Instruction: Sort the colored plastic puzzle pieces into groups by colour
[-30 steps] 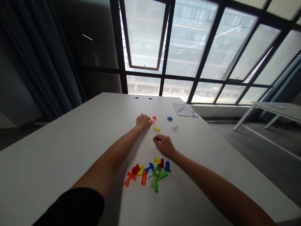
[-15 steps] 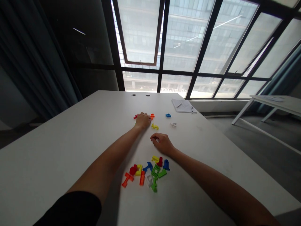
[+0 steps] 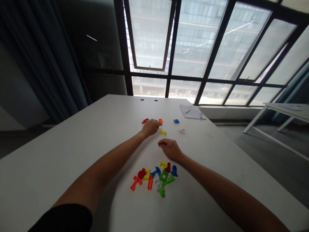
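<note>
My left hand (image 3: 150, 127) reaches over the far group of small plastic pieces, its fingers stretched towards an orange piece (image 3: 160, 121). Whether the fingertips touch that piece is hard to make out. Just behind this hand lies a red piece (image 3: 145, 120), and a curved yellow piece (image 3: 163, 132) is close to its right side. Nearer to me, my right hand (image 3: 171, 149) rests on the white table (image 3: 207, 161) with loosely bent fingers and nothing visible in them. Below it sits a cluster of loose pieces, among them a green square frame (image 3: 163, 176) and a blue piece (image 3: 174, 170).
A blue piece (image 3: 176, 121) and a white piece (image 3: 181, 130) lie right of the left hand. Paper sheets (image 3: 192, 112) with two pens are at the table's far right edge. Another table (image 3: 287, 111) stands to the right, beyond a floor gap.
The view has shifted slightly, moving the scene rightwards. My left hand has moved a little towards the orange piece, and more of the red piece shows. My right hand stays in nearly the same place.
</note>
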Tool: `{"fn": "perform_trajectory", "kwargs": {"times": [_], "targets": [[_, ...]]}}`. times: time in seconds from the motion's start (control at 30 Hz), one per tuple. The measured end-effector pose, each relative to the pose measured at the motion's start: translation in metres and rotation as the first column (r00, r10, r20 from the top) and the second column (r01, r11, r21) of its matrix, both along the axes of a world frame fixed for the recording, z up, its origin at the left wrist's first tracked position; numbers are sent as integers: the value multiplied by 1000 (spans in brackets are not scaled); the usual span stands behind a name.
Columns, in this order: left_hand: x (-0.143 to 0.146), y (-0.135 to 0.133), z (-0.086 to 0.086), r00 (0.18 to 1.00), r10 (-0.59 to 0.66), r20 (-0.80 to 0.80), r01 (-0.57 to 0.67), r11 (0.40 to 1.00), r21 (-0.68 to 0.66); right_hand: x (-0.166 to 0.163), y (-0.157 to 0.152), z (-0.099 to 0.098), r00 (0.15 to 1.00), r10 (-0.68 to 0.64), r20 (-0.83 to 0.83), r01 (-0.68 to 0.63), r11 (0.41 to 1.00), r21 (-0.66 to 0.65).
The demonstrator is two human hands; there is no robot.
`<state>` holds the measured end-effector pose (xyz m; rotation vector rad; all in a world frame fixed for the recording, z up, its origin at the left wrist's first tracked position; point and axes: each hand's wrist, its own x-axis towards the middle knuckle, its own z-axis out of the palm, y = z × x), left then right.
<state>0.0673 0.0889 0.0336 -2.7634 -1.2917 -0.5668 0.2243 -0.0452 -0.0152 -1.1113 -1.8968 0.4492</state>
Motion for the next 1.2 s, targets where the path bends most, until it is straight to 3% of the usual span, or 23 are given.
{"fn": "perform_trajectory", "kwargs": {"times": [0.17, 0.23, 0.3, 0.4, 0.5, 0.6, 0.73, 0.83, 0.97, 1.2], "targets": [[-53, -69, -7, 948, -257, 186, 276, 958, -83, 2, -5, 5, 972, 203, 117, -200, 979, -37], [-79, -93, -10, 923, -260, 283, 327, 918, -225, 2, -7, 9, 961, 216, 170, -213, 976, -38], [-102, -112, -6, 906, -276, 321, 392, 830, -396, 1, -9, 11, 959, 212, 188, -206, 977, -51], [-123, -131, 10, 875, -398, 277, 482, 659, -577, 0, -10, 13, 962, 199, 186, -189, 979, -70], [-126, -141, 21, 848, -471, 245, 511, 598, -618, -1, -9, 12, 965, 183, 187, -171, 982, -79], [-122, -142, 20, 868, -434, 241, 477, 592, -650, -1, -9, 11, 967, 170, 190, -155, 984, -89], [-119, -132, 6, 900, -280, 333, 435, 610, -662, 0, -10, 12, 967, 173, 186, -157, 983, -96], [-112, -121, -5, 851, -166, 498, 467, 673, -574, 0, -13, 13, 967, 225, 120, -211, 970, -118], [-93, -111, -17, 749, -80, 657, 507, 708, -492, 1, -15, 12, 965, 232, 119, -221, 970, -97], [-77, -117, -27, 732, -68, 678, 462, 781, -420, 2, -13, 7, 976, 92, 196, -99, 995, 27]]}}
